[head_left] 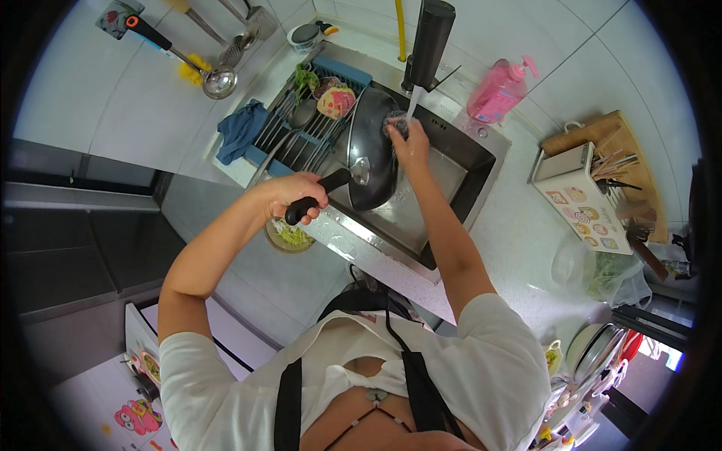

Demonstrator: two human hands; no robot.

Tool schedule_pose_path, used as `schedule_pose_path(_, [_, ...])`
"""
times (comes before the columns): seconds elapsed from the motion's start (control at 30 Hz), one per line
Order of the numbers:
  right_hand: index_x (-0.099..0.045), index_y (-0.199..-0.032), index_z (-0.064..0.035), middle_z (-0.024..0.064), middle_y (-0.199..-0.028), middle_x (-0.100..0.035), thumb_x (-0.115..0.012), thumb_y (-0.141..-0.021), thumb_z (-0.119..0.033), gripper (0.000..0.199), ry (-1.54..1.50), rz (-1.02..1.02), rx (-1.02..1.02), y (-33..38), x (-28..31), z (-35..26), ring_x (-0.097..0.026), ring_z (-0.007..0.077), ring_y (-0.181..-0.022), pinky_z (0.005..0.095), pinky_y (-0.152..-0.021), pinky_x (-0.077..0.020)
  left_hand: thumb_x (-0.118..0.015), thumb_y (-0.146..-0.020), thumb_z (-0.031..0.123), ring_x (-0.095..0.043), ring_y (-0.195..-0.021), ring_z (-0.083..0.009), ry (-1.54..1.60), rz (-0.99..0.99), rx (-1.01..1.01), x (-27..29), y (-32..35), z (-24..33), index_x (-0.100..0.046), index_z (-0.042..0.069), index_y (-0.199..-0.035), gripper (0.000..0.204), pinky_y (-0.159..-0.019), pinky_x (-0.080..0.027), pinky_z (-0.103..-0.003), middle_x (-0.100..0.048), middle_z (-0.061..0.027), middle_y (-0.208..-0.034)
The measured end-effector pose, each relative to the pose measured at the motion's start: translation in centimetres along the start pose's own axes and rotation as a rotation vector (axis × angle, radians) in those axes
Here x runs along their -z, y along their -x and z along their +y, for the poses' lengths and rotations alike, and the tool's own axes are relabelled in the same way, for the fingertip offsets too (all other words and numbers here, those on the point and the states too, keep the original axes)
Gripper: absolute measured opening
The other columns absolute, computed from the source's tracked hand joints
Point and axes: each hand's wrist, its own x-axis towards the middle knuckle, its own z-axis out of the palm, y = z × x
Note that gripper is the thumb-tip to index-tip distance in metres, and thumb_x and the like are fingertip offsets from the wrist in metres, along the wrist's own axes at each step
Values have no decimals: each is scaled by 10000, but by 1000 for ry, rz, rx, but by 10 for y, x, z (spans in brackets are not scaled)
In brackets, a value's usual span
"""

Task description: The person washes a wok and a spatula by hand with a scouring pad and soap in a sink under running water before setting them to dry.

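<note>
A dark wok [370, 169] is tipped on its side over the steel sink [451, 177]. My left hand [299, 197] is wrapped round its black handle, near the counter's front edge. Against the wok's right side my right hand [411, 146] presses a grey scouring pad [394, 122], fingers curled over it. A stream of water [414, 104] falls from the black faucet [430, 41] beside that hand. Part of the pad is hidden by the fingers.
Left of the wok, a rack [282, 146] holds a ladle [302, 114], greens [306, 79] and a pink-and-yellow sponge [336, 102]. A blue cloth [241, 133] hangs over the edge. A pink pump bottle [498, 92] stands behind the sink; a utensil holder [583, 199] is right.
</note>
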Motion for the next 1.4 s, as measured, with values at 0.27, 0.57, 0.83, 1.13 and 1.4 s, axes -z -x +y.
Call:
schedule_pose_path(0.27, [-578, -899, -14, 165, -877, -524, -620, -740, -220, 263, 245, -78, 96, -6, 9, -8, -524, 347, -823, 397, -711, -423, -549, -667, -20, -484, -466, -148, -90, 30, 5, -8, 2, 6, -398, -16, -804, 205, -358, -411, -291, -453, -80, -624])
schedule_pose_path(0.57, [-561, -870, -3, 175, -854, -515, -638, -722, -175, 239, 355, 11, 155, -5, 3, -2, -521, 354, -818, 405, -696, -430, -546, -670, -9, -488, -471, -148, -128, 22, 16, -7, -1, 6, -392, -24, -784, 192, -364, -422, -296, -454, -81, -616])
schedule_pose_path(0.83, [-555, -857, -15, 184, -860, -508, -663, -680, -133, 238, 415, 29, 226, -12, 0, -2, -518, 360, -818, 422, -675, -437, -545, -664, -13, -490, -463, -149, -130, 10, 9, -10, -2, 8, -397, -27, -801, 202, -365, -424, -298, -455, -79, -606])
schedule_pose_path(1.13, [-553, -871, -43, 152, -877, -516, -655, -659, -101, 242, 493, 21, 108, -14, 9, 4, -520, 345, -836, 408, -718, -429, -541, -671, -2, -488, -449, -151, -136, 16, -13, -14, -6, 8, -408, -26, -807, 192, -365, -421, -294, -457, -80, -603])
schedule_pose_path(1.4, [-533, -839, -33, 157, -836, -485, -625, -667, -102, 206, 390, 45, 224, -10, 12, 6, -495, 351, -810, 416, -697, -414, -563, -692, 32, -488, -443, -146, -180, 44, 19, -19, -7, 6, -414, 3, -816, 196, -361, -415, -287, -456, -69, -563])
